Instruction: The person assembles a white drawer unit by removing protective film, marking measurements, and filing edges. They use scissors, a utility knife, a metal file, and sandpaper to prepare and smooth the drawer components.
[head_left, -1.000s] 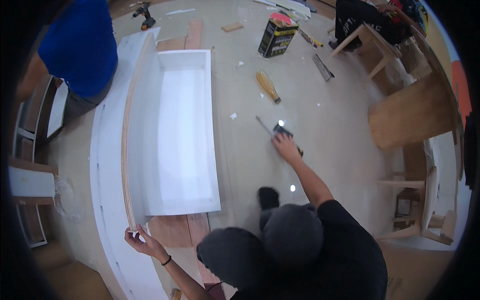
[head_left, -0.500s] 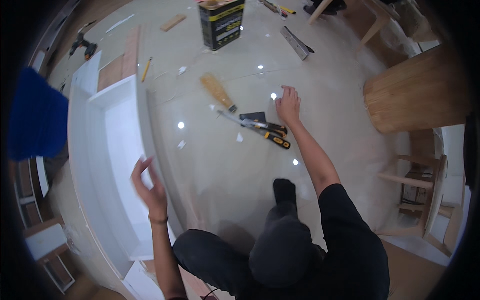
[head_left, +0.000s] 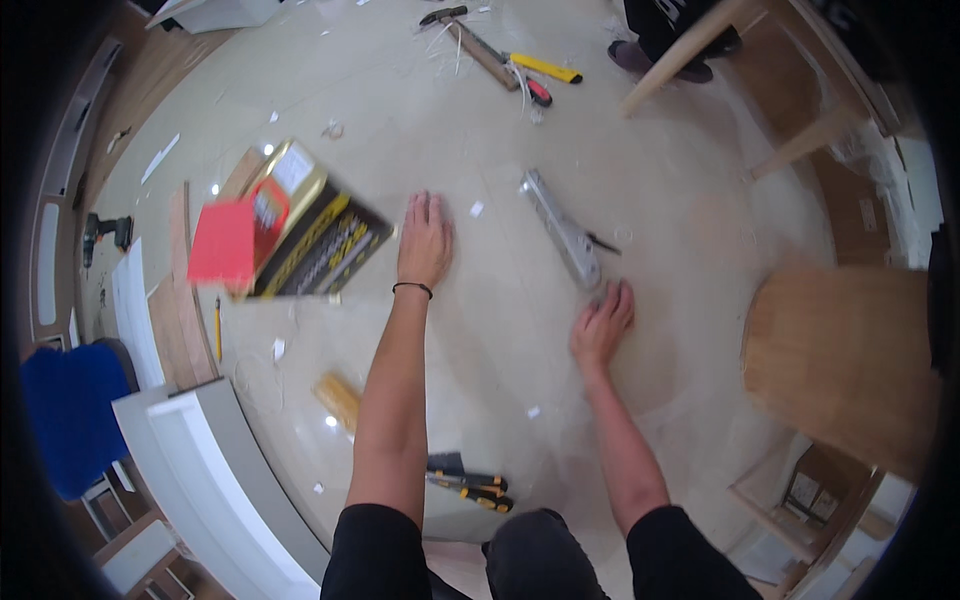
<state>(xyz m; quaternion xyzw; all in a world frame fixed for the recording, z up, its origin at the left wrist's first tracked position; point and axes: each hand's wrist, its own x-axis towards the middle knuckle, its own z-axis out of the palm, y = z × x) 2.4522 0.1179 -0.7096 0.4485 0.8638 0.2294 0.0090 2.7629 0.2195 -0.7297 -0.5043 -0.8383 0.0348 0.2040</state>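
Note:
On the floor at centre, my left hand point(head_left: 425, 240) reaches forward with its fingers stretched out, holding nothing. It is just right of a black and yellow metal can point(head_left: 330, 235), which looks blurred and tilted; whether they touch I cannot tell. A flat red piece point(head_left: 222, 243) overlaps the can's left side. My right hand point(head_left: 603, 328) has its fingers apart and slightly bent at the near end of a grey metal tool with a dark lever point(head_left: 560, 230), resembling a stapler. It appears to touch that end without a grip around it.
A hammer point(head_left: 470, 45) and a yellow-handled tool point(head_left: 545, 68) lie at the far side. Black and yellow-handled tools point(head_left: 475, 485) lie near my knee, partly behind my left forearm. A white drawer-like frame point(head_left: 215, 480) stands left; a wooden cylinder point(head_left: 840, 360) right.
The view has shifted forward. My left hand has moved from the white frame to beside the can. My right hand has moved from near the black-handled tools to the grey metal tool.

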